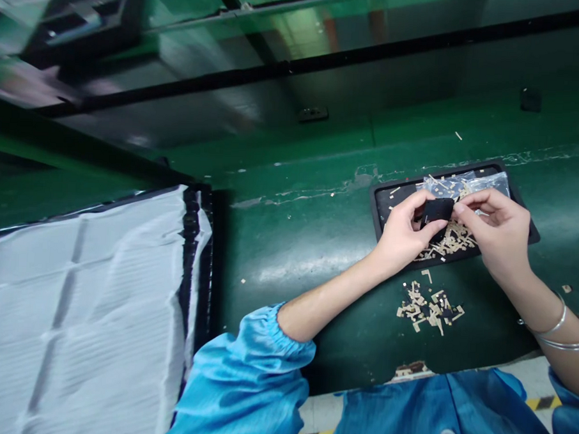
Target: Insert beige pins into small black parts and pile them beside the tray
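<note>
My left hand pinches a small black part between thumb and fingers, above a shallow black tray. My right hand meets it from the right, its fingertips closed on the same part. Under both hands the tray holds a heap of small tan strips and a clear plastic bag. A second loose pile of tan scraps lies on the green table just in front of the tray.
The green worktop is scuffed, with stray scraps on it. A white ribbed sheet with a dark border fills the left. A dark rail runs across the back. Two metal bangles circle my right wrist.
</note>
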{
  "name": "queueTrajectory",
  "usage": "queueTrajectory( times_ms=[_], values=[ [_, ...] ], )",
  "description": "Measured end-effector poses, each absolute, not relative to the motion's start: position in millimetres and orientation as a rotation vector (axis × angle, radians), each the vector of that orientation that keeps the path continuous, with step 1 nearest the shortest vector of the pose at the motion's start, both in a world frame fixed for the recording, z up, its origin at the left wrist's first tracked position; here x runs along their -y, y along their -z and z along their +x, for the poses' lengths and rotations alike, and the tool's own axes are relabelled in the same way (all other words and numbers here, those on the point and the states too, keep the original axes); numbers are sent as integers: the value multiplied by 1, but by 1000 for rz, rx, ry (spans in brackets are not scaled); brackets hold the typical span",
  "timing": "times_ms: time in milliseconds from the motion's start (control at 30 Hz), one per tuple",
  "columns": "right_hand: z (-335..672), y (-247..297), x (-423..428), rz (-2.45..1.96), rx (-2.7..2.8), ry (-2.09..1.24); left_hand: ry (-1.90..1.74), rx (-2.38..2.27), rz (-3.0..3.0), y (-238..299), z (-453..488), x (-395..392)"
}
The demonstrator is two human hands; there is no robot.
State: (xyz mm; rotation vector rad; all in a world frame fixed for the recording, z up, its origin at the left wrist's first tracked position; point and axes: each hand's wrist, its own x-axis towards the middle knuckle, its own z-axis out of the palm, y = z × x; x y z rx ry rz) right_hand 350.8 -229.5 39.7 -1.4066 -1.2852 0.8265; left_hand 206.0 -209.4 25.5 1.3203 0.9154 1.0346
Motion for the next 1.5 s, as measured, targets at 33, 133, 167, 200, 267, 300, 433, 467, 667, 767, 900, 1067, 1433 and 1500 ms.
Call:
queueTrajectory(
  times_ms=[33,133,167,200,267,300,433,467,667,767,900,1067,1433,1500],
  values=[
    [352,-40,229,-1400,1284,-827,-1016,-904,1267,-26,206,209],
    [356,-41,225,-1378,1268,-865,-969,-867,1125,-26,205,208],
    [357,-42,224,-1362,1266,-897,-966,-849,1096,-26,205,208],
    [358,-43,223,-1346,1263,-937,-968,-830,1079,-26,205,208],
    [360,-44,221,-1322,1246,-1025,-975,-798,1075,-26,204,207],
    [360,-44,221,-1314,1237,-1063,-975,-788,1084,-25,204,206],
    [361,-45,218,-1298,1229,-1146,-968,-773,1099,-23,204,205],
    [361,-46,218,-1292,1230,-1157,-966,-764,1090,-23,204,204],
    [364,-51,216,-1217,1253,-1329,-904,-607,1013,-24,204,202],
    [365,-48,218,-1213,1253,-1282,-928,-691,1059,-27,204,204],
    [364,-42,222,-1238,1288,-1092,-1135,-923,1329,-29,206,211],
    [361,-40,227,-1248,1371,-972,-1153,-951,1522,-27,208,216],
    [356,-39,229,-1192,1333,-1089,-1202,-925,1656,-24,204,217],
    [356,-40,228,-1162,1316,-1115,-1225,-932,1709,-23,203,216]
  ],
)
